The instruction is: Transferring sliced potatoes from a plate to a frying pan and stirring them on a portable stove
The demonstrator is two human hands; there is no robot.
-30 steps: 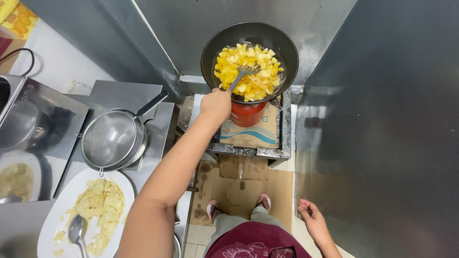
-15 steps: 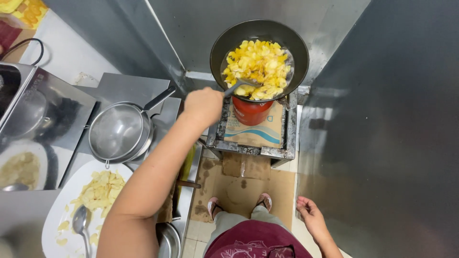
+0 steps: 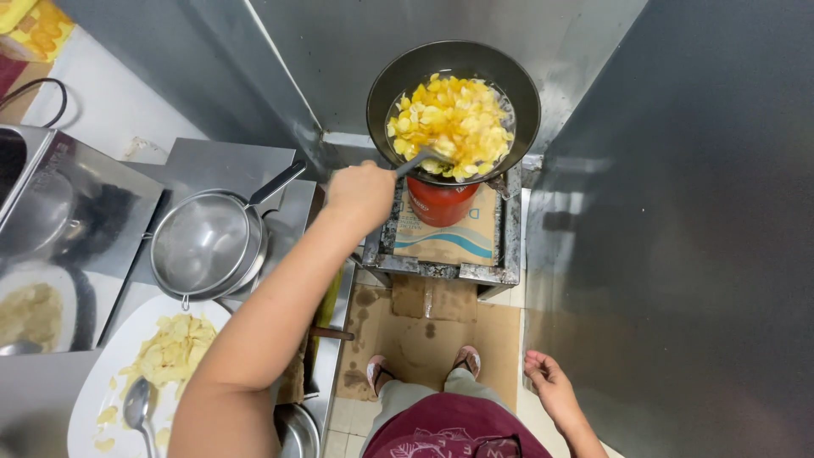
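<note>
In a steel-walled frying corner, the left hand (image 3: 360,193) grips a ladle (image 3: 421,159) stirring yellow chips (image 3: 451,119) in the wok (image 3: 454,110), a fried batch (image 3: 170,352) already plated left of it, while the right hand (image 3: 551,388) hangs loose.

Yellow chips (image 3: 454,125) in a black wok (image 3: 381,93).

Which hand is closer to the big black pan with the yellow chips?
Left. The left hand is beside the pan, gripping the utensil in it. The right hand hangs down, far away.
</note>
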